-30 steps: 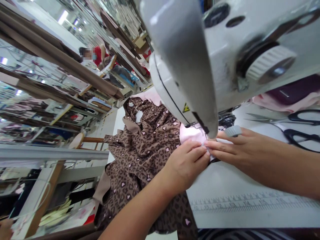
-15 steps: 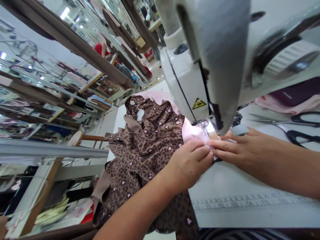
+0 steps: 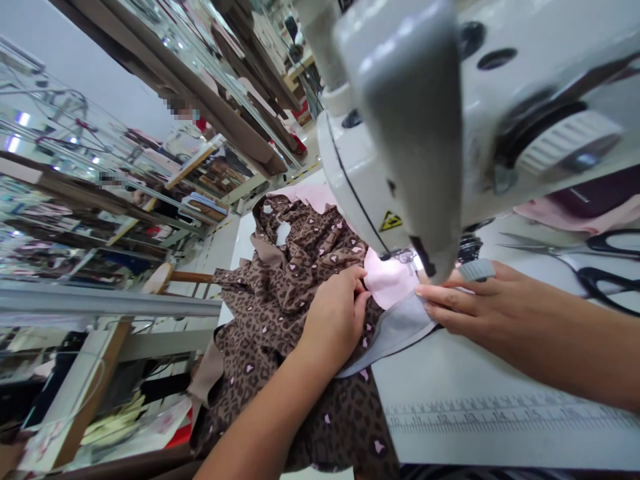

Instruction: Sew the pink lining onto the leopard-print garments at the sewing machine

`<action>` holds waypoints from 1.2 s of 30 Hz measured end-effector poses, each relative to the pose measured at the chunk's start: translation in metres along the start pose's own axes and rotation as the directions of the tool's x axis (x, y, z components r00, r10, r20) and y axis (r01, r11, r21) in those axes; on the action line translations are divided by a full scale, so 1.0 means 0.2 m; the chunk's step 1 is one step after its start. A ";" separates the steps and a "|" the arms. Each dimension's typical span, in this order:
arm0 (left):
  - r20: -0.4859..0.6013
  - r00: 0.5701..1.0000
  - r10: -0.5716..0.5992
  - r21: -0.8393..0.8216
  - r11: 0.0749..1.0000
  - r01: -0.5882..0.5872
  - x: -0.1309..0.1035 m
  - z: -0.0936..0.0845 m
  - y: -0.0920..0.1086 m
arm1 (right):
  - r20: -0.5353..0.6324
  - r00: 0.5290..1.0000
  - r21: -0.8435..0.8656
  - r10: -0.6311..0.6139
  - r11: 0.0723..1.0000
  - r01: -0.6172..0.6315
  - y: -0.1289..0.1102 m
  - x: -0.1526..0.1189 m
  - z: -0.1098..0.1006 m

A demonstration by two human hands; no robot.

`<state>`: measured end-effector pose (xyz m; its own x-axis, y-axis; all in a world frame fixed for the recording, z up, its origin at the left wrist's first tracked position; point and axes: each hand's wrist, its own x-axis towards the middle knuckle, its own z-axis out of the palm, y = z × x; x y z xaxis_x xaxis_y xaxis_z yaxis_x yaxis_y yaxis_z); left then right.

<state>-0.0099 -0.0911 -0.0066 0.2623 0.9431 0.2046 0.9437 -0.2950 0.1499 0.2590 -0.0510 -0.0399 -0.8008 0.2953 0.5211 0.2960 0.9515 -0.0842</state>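
Note:
A brown leopard-print garment (image 3: 300, 300) with pink spots lies spread left of the sewing machine (image 3: 370, 180). My left hand (image 3: 335, 310) is closed on its fabric, fingers curled, just beside a pink fabric piece (image 3: 390, 280). That pink piece runs under the machine's needle area, where a small light shines. A grey fabric strip (image 3: 395, 330) curves from under my left hand towards my right hand (image 3: 475, 300). My right hand's fingers are stretched out and lie on the strip's end beside the needle area. A grey ribbed piece (image 3: 477, 270) sits against its index finger.
Black-handled scissors (image 3: 595, 257) lie on the right of the white table, near a dark purple item (image 3: 595, 193) on pink cloth. A printed ruler scale (image 3: 475, 420) runs along the front. Racks of cloth (image 3: 170, 80) and a wooden stool (image 3: 165, 277) stand left.
My left hand has moved left from beside the right fingertips onto the leopard fabric, uncovering the grey strip and more of the pink piece. My right hand stays in nearly the same place.

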 end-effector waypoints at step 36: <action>0.049 0.998 0.045 -0.068 0.997 -0.041 0.01 -0.03 0.03 | -0.004 1.000 0.001 0.030 1.000 -0.030 0.00 -0.02 0.03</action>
<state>-0.0048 -0.0917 0.0004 0.3138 0.9352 0.1638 0.9160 -0.3436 0.2072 0.2585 -0.0518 -0.0465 -0.7894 0.3236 0.5216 0.3196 0.9422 -0.1009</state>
